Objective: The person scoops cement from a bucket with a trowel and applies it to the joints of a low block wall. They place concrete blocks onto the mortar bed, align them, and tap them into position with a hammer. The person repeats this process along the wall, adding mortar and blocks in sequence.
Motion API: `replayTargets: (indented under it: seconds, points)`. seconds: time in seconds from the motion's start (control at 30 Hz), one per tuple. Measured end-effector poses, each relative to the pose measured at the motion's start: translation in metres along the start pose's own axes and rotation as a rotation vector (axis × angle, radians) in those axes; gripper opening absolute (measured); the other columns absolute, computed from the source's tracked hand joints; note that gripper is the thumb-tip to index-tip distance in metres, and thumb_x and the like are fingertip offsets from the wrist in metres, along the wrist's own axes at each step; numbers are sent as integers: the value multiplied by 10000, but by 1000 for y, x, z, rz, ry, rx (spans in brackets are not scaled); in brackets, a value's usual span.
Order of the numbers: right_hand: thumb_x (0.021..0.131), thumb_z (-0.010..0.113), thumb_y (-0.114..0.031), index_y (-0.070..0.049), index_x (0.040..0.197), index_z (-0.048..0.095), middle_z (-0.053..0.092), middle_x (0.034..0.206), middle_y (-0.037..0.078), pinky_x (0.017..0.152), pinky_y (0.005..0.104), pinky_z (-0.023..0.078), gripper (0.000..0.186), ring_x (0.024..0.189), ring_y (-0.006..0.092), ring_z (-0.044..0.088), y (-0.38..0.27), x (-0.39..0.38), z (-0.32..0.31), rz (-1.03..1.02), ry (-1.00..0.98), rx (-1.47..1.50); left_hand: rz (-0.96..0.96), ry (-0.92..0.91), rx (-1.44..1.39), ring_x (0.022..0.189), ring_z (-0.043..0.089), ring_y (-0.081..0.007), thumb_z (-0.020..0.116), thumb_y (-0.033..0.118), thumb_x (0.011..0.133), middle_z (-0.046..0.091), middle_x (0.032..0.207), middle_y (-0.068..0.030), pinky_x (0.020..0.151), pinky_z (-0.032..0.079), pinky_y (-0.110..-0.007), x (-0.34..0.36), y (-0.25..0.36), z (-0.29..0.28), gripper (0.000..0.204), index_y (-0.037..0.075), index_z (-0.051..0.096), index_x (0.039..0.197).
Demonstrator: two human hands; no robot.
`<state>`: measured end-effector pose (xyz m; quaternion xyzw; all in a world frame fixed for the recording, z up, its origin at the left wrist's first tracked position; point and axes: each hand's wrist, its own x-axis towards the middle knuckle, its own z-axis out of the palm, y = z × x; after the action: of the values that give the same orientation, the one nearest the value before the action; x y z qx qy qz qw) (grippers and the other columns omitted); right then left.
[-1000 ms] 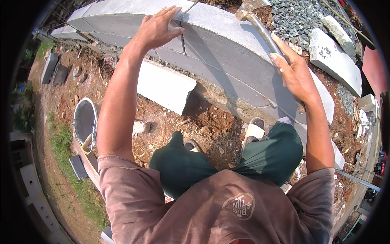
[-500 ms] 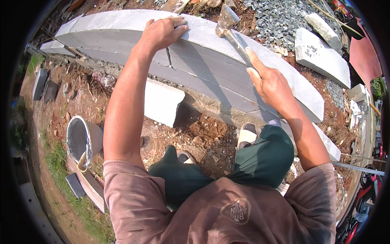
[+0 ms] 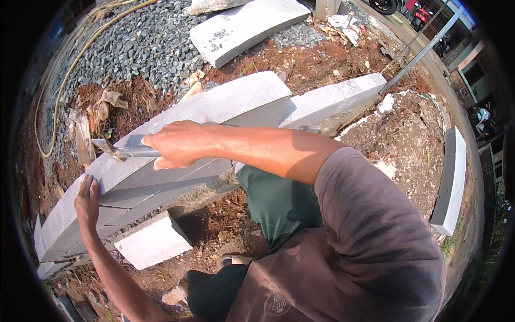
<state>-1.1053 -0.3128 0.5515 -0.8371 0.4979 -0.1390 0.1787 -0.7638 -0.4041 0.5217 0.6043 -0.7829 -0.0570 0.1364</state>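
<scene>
My right hand (image 3: 179, 144) is closed around the metal handle of a hatchet-like tool (image 3: 134, 152), held over the light grey block wall (image 3: 230, 102). Its flared blade points left, near the far edge of the wall's top; whether it touches the block I cannot tell. Farther left, my left hand (image 3: 87, 204) rests with its fingers laid out flat on the top edge of the same wall, holding nothing. The wall runs in long smooth courses, and my right forearm covers part of it.
Below the wall lies a loose white block (image 3: 153, 244) on reddish soil. Beyond are a grey gravel heap (image 3: 139, 43), a yellow hose (image 3: 68, 70) and a large pale slab (image 3: 249, 29). A metal pole (image 3: 424, 51) slants at the wall's right end; another block (image 3: 451, 182) lies far right.
My view has swung right, bringing the pole and the wall's right end into sight. The blade now lies lower along the wall top. My left hand stays on the wall; the bucket has left view.
</scene>
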Motion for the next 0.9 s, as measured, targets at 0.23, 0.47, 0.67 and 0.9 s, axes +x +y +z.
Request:
replayTargets:
  seconds: [0.23, 0.47, 0.67, 0.9]
  points:
    - [916, 540, -362, -41, 1087, 590, 645, 849, 190, 721, 466, 455, 367, 801, 354, 621, 33, 4, -25, -51, -145, 96, 44, 338, -358, 1333, 376, -304, 523, 391, 950, 419, 1419, -176, 1083, 313, -424, -57, -17, 18, 523, 42, 488, 1338]
    - [896, 575, -421, -52, 1109, 601, 650, 890, 190, 748, 478, 485, 427, 838, 372, 632, 45, 33, -20, -56, -131, -170, -267, 447, -534, 1334, 378, -285, 500, 346, 966, 430, 1416, -147, 1081, 325, -456, -143, -35, 39, 451, 83, 503, 1333]
    - [880, 604, -382, -62, 1044, 618, 577, 858, 120, 712, 431, 478, 360, 844, 306, 588, 55, 43, -2, -193, 65, -340, -622, 517, -613, 1240, 473, -259, 519, 285, 963, 506, 1324, -199, 1048, 358, -378, -233, -90, 91, 475, -57, 494, 1292]
    - [849, 653, -286, -52, 1093, 625, 528, 861, 103, 723, 410, 456, 339, 849, 282, 541, 58, 41, 4, -185, 141, -259, -965, 353, -726, 1133, 534, -235, 553, 285, 951, 558, 1255, -175, 968, 411, -336, -345, -118, 161, 481, -84, 510, 1256]
